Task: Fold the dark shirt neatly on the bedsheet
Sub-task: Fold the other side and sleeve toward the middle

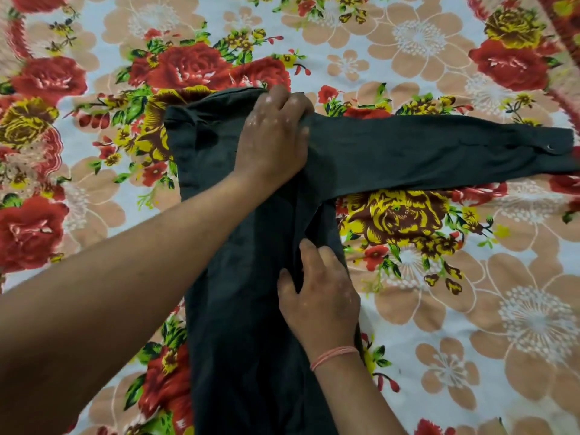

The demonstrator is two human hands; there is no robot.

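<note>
The dark shirt (238, 324) lies on the flowered bedsheet (470, 293) as a narrow strip running from the centre down to the bottom edge. One long sleeve (439, 152) stretches out flat to the right, its buttoned cuff near the right edge. My left hand (273, 136) rests on the shoulder end of the shirt, fingers curled over the fabric where the sleeve begins. My right hand (317, 293), with a pink thread at the wrist, pinches the shirt's right side edge below the sleeve.
The bedsheet with red, yellow and peach flowers fills the whole view around the shirt. Nothing else lies on it.
</note>
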